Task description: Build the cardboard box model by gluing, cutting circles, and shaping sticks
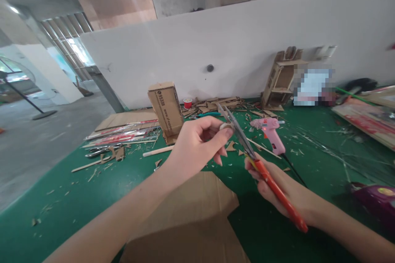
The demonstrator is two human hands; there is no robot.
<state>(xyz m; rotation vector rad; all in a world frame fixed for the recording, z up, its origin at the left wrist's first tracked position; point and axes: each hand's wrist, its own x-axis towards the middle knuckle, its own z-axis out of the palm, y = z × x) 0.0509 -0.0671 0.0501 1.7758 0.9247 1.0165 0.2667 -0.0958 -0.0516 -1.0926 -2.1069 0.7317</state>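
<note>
My right hand [274, 181] is wrapped round the red handles of a pair of scissors [243, 137], whose blades point up and away, slightly parted. My left hand [200, 139] pinches a small piece of cardboard [227, 125] between thumb and fingers, right beside the blades. Most of that piece is hidden by the fingertips, so I cannot tell its full shape. Below both hands lies a large cut sheet of cardboard [197, 209] with an angled corner. Past the scissors, a pink hot glue gun [271, 133] rests on the green table [77, 197].
A tall cardboard box [166, 111] stands behind my left hand, near a red cup [187, 103]. Cardboard scraps [216, 106] line the white wall. A cardboard structure [279, 78] stands at the back right. A purple object [375, 201] sits at the right edge.
</note>
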